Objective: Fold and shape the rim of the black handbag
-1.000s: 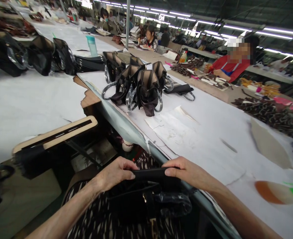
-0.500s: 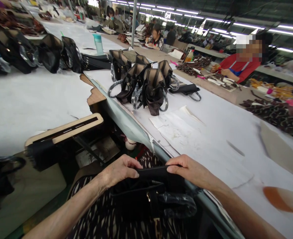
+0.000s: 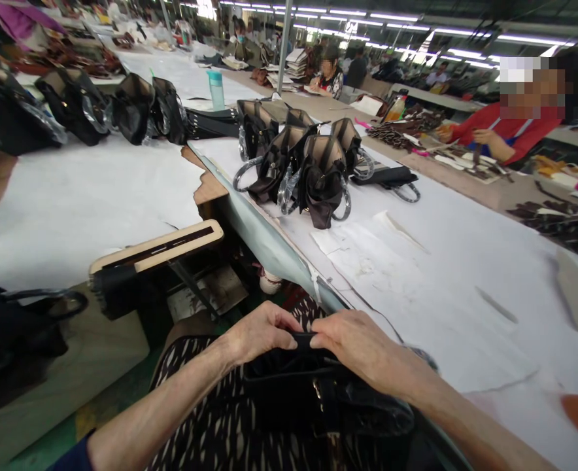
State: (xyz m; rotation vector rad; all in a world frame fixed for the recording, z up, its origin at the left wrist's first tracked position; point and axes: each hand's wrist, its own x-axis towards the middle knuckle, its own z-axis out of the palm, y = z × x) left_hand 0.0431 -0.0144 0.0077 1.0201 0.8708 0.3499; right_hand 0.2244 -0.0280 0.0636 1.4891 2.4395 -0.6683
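Note:
A black handbag [image 3: 284, 399] rests on my lap, with a plastic-wrapped handle and gold-coloured metal fittings on its near side. My left hand [image 3: 264, 333] pinches the bag's far top edge between thumb and fingers. Close beside it, my right hand [image 3: 348, 340] pinches the same edge, so the two sets of fingertips are only a small gap apart. Most of the bag's inside is dark, and my right forearm covers part of its right side.
Several dark handbags [image 3: 323, 176] stand on the white-covered table [image 3: 416, 294] ahead. More bags [image 3: 132, 114] line the left table, near a turquoise bottle [image 3: 215, 90]. A slotted wooden-topped stand [image 3: 171, 245] juts out at left. A person in red [image 3: 509, 134] works across the table.
My right hand has slid left along the bag's edge, closer to my left hand. The view has turned slightly left, shifting the surroundings rightward.

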